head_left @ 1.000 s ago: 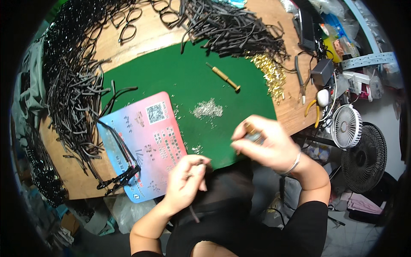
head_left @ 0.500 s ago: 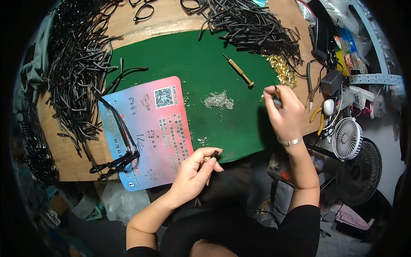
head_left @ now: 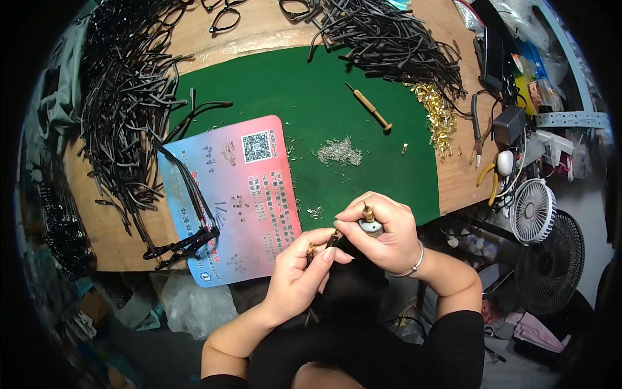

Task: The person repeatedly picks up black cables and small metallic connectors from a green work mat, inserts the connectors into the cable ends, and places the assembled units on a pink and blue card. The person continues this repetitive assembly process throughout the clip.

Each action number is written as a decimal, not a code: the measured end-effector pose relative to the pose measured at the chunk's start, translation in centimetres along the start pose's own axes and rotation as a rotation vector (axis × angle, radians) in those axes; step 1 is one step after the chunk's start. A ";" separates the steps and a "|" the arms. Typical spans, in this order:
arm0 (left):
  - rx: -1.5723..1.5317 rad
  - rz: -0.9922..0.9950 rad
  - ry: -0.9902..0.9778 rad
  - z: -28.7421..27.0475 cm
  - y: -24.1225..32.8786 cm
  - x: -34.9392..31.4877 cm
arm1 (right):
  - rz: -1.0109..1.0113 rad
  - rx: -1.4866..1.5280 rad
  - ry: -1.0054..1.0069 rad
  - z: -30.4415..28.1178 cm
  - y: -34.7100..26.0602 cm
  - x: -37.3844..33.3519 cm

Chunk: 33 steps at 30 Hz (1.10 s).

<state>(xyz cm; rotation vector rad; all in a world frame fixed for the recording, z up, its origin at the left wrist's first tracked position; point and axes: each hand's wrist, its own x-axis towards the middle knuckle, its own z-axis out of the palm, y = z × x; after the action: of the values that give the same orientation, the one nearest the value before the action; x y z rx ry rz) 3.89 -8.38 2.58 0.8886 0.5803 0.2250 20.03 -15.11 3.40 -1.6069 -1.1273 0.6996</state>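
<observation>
- Your right hand (head_left: 382,240) has swung back from the far right part of the green mat (head_left: 285,84) to its near edge, meeting your left there.
- Your left hand (head_left: 298,279) pinches a slim dark piece (head_left: 333,239) between thumb and fingers at the mat's near edge.
- Your right hand curls round a brass-tipped tool (head_left: 371,226); its thumb and forefinger reach the dark piece's upper end, though I can't tell what they pinch there.
- The dark piece should be light, stiff and perhaps slippery; hold it along its shaft near the end, without bending it.
- It looks narrow and nearly black, and a brassy bit (head_left: 311,249) shows beside it among your left fingers.
- Silvery bits (head_left: 340,152) lie mid-mat, a brass screwdriver (head_left: 372,110) on its far right part.
- A pink-and-blue card (head_left: 220,185) overlaps the mat's left side; gold pieces (head_left: 437,117) line its right edge, dark strips (head_left: 402,45) its far edge.
</observation>
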 end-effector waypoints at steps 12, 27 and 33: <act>0.195 0.066 -0.094 -1.7 0.3 0.4 | 0.698 0.603 -0.486 -1.8 0.6 2.1; 0.716 0.148 0.181 -3.5 -0.4 1.0 | 0.224 -0.471 -0.332 -4.4 1.8 -1.0; 0.762 0.212 0.221 -2.9 -0.7 2.5 | -0.033 -0.863 -0.164 -2.5 2.9 -1.3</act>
<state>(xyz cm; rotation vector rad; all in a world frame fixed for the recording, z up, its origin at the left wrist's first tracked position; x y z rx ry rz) 4.29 -5.88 -0.37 1.6817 0.7950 0.3020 22.64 -17.47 1.37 -2.2538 -1.7116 0.3233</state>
